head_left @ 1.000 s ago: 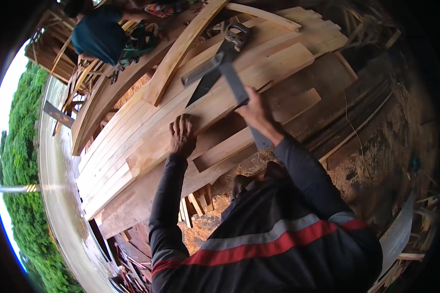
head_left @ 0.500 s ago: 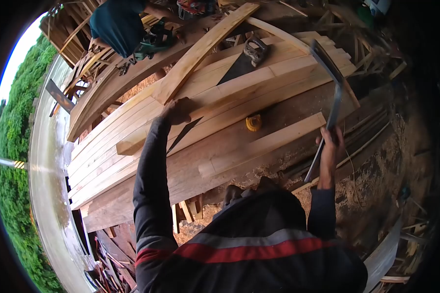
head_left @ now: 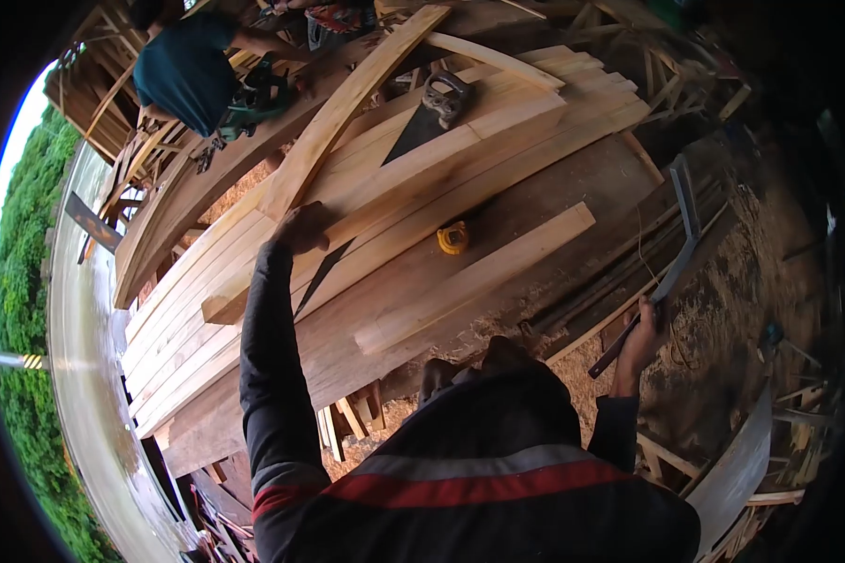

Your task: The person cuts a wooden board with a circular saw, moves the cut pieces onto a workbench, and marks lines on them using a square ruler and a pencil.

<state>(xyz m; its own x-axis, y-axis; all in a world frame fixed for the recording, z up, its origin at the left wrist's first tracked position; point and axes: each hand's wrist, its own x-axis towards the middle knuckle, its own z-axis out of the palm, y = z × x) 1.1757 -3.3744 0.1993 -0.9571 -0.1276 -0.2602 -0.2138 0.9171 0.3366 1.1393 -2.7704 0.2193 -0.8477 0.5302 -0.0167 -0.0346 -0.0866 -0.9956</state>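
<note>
My left hand (head_left: 302, 228) is closed over a thick wooden beam (head_left: 460, 141) that lies across a row of pale planks (head_left: 174, 319). My right hand (head_left: 640, 336) grips one arm of a metal framing square (head_left: 693, 220), held up off to the right of the planks. A handsaw (head_left: 446, 101) lies with its blade passing beneath the beam, its tip showing near my left hand. Below the beam, a yellow tape measure (head_left: 453, 237) rests on a dark board, beside a shorter squared timber (head_left: 488, 272).
A person in a teal shirt (head_left: 188, 75) bends at the upper left beside a green power tool (head_left: 253, 103). A slanted board (head_left: 357, 103) crosses the planks. Wood shavings (head_left: 723, 300) and scrap cover the ground at right. Another saw blade (head_left: 92, 220) sticks out at left.
My right hand has lowered and swung the framing square rightward, away from the beam. My left hand stays on the beam. The whole view has shifted slightly.
</note>
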